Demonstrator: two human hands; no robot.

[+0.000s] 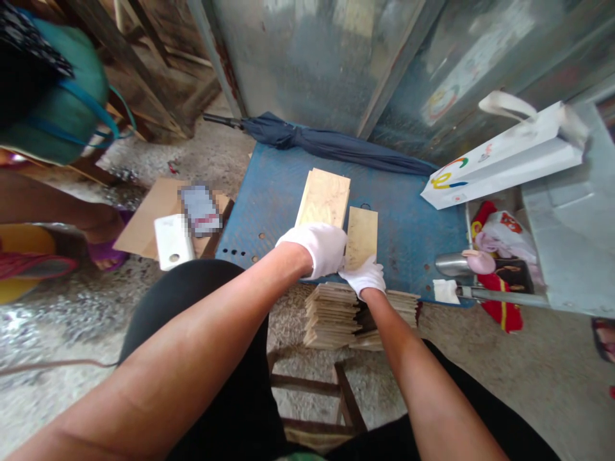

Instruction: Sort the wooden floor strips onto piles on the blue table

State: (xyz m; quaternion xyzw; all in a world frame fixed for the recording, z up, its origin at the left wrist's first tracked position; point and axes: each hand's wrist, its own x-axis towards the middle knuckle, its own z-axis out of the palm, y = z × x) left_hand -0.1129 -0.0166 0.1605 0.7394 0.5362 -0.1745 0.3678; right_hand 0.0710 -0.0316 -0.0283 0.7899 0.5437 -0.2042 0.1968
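Observation:
White gloves cover both of my hands. My left hand point(314, 248) is closed over the near end of a pale wooden board point(327, 192), which lies at a slant on the blue table with another board's edge showing beneath it. Its fingertips are hidden. Just to the right is a smaller, darker wooden board point(362, 230), and my right hand point(364, 276) grips its near end, fingers on top. The two hands almost touch. Below the table's near edge stand stacks of similar thin boards point(331, 317), partly covered by my right forearm.
A folded dark umbrella point(327, 146) lies along the blue table's point(269, 186) back edge, against a metal panel. At right are a white paper bag point(504, 153) and a metal cup point(451, 264). A phone point(200, 210) and white box point(173, 242) lie on cardboard at left, near another person's foot point(108, 250).

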